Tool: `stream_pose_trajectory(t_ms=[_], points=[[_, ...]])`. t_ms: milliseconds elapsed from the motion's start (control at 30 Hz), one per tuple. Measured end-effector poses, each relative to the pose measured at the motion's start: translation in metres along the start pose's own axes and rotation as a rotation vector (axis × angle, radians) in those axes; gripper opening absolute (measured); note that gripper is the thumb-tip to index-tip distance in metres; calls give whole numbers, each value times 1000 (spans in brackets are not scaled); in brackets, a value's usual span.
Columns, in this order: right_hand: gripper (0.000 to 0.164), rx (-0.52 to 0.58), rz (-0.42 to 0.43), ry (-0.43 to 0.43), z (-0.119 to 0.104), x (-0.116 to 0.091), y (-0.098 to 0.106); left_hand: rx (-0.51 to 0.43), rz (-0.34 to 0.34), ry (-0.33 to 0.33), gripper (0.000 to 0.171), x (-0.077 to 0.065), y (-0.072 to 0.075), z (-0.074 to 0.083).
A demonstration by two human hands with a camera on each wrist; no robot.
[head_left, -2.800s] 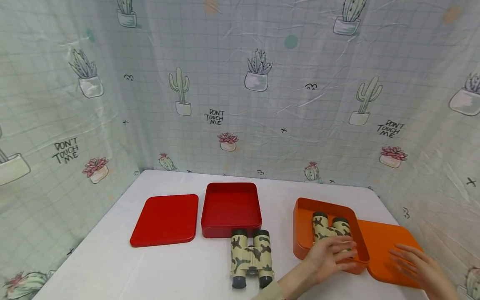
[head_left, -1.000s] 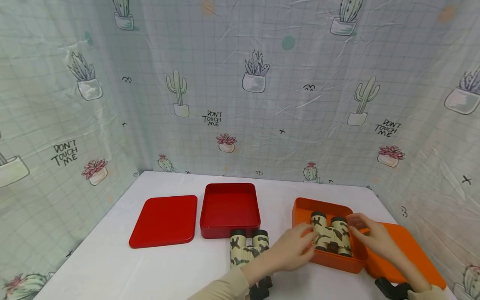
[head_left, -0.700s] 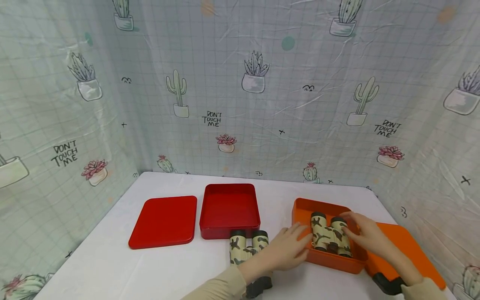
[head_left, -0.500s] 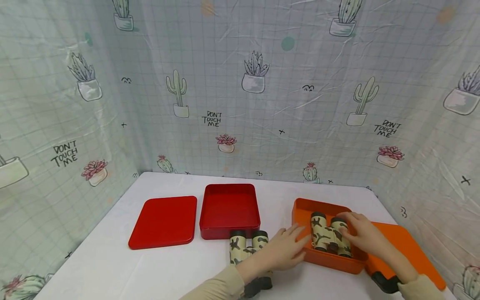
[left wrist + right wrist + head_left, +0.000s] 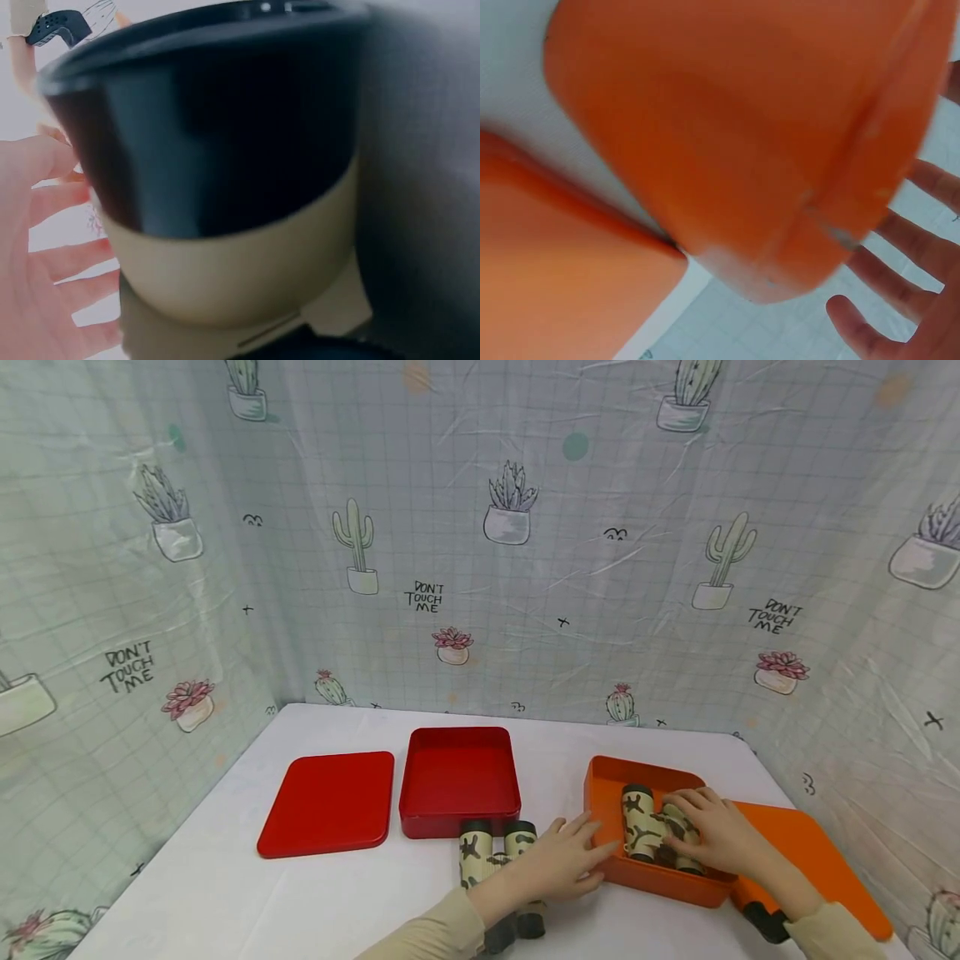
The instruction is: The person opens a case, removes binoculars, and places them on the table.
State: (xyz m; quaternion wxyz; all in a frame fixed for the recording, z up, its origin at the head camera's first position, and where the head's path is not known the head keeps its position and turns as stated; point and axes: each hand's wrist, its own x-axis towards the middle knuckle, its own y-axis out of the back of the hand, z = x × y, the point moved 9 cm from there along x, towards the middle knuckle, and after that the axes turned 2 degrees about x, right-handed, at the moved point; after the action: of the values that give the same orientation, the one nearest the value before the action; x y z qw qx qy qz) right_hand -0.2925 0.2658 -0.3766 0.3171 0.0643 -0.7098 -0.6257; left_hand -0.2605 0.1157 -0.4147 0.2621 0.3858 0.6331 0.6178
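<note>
Camouflage binoculars (image 5: 640, 822) lie inside the orange box (image 5: 596, 793) on the right. My right hand (image 5: 716, 835) lies over their right barrel, fingers spread, hiding part of it. In the right wrist view the orange wall of the box (image 5: 727, 135) hides parts of the fingers (image 5: 892, 281). My left hand (image 5: 562, 860) is at the box's left front side, fingers extended, holding nothing. Under the left forearm lie a second pair of camouflage binoculars (image 5: 476, 852), partly hidden. Its dark end (image 5: 217, 135) fills the left wrist view, beside the spread left hand (image 5: 45, 255).
An orange lid (image 5: 810, 860) lies right of the orange box, partly under the right forearm. A red box (image 5: 461, 827) with nothing in it stands behind the second binoculars, with a red lid (image 5: 330, 802) to its left. Patterned curtains (image 5: 465, 560) surround the white table (image 5: 195, 893).
Both hands came in over the orange box. Lately the left hand has drawn back leftward from the binoculars, while the right hand has moved left and lower over the right barrel.
</note>
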Motion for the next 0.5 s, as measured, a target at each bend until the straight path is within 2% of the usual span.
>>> stream_pose_trajectory(t_ms=[167, 500], points=[[56, -2, -46, -18, 3, -2, -8, -2, -30, -1, 42, -1, -3, 0], [63, -9, -93, -21, 5, -5, -19, 41, -42, -5, 45, -1, -5, 0]])
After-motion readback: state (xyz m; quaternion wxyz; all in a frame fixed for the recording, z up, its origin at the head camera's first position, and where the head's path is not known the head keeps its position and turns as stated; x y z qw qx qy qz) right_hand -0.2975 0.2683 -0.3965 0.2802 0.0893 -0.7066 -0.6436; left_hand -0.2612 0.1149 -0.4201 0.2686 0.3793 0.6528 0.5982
